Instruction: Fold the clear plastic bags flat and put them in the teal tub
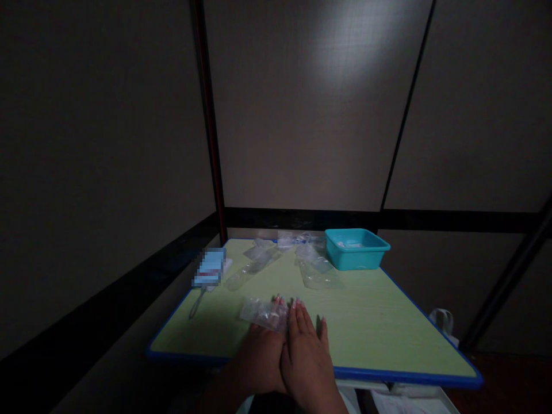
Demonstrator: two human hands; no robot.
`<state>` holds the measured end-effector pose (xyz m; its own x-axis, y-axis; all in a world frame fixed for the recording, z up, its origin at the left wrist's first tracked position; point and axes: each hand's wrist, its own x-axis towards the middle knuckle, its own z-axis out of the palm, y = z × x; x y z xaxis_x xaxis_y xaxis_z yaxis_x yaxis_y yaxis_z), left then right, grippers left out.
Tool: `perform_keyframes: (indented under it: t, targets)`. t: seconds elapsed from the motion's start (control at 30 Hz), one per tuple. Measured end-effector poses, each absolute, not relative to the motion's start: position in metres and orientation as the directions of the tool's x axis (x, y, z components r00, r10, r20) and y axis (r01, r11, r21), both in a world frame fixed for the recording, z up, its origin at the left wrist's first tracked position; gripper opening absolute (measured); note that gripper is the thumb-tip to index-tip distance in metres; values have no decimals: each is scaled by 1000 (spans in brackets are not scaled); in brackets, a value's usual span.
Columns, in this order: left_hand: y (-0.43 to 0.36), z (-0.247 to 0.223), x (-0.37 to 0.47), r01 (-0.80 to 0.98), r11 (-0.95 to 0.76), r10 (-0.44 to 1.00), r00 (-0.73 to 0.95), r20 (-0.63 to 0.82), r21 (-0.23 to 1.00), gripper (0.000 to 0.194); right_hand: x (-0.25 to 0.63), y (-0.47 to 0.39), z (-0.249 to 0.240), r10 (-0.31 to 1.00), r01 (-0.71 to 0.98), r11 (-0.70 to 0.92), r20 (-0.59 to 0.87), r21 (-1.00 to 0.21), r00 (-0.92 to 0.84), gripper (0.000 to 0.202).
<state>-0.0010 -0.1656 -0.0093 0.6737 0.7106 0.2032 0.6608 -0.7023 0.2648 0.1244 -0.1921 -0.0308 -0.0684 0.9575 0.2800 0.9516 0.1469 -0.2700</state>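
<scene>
Dim light left the walls at nine o'clock nearly black, while a soft glare bloomed on the wall panel [319, 126] toward one o'clock. Clear plastic [256, 313] glinted weakly at six; coarse pixel blocks (square-edged, light blue) masked an object [210, 267] at eight.

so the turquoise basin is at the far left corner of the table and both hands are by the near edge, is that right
Not quite: the turquoise basin is at the far right corner of the table, as the head view shows. The left hand and right hand are by the near edge.
</scene>
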Motion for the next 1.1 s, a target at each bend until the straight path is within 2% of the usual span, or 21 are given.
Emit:
perform_keyframes:
  t: [0.1, 0.17, 0.33, 0.47, 0.53, 0.63, 0.7, 0.83, 1.1]
  targets:
    - [-166, -10, 0, 657, -699, 714, 663, 225, 283, 97, 121, -192, -31, 958, 955, 132, 282, -267, -53, 63]
    - [-165, -13, -1, 653, -699, 714, 659, 234, 292, 95, 119, -192, -32, 958, 956, 124, 282, -265, -46, 62]
    - [-159, -23, -17, 668, -670, 738, 646, 195, 323, 126, 117, -189, -35, 963, 965, 71, 271, -252, 0, 61]
    - [-151, -27, -44, 701, -637, 770, 603, 211, 320, 130, 116, -187, -37, 957, 974, 33, 287, -225, 33, 62]
    - [-146, -26, -57, 703, -621, 783, 575, 238, 347, 116, 115, -187, -38, 957, 976, 18, 287, -217, 47, 62]
    - [-142, -21, -65, 715, -561, 828, 471, 306, 418, 60, 112, -186, -40, 955, 978, 4, 291, -207, 58, 63]
    - [-139, -15, -63, 723, -506, 856, 357, 374, 470, 36, 109, -186, -42, 952, 979, 9, 300, -202, 54, 63]
    - [-134, -9, -55, 743, -431, 864, 176, 472, 512, 36, 106, -185, -43, 950, 978, 62, 313, -201, 4, 64]
    - [-125, -16, -60, 798, -378, 820, 54, 569, 469, 29, 109, -186, -37, 964, 966, 153, 247, -207, -99, 67]
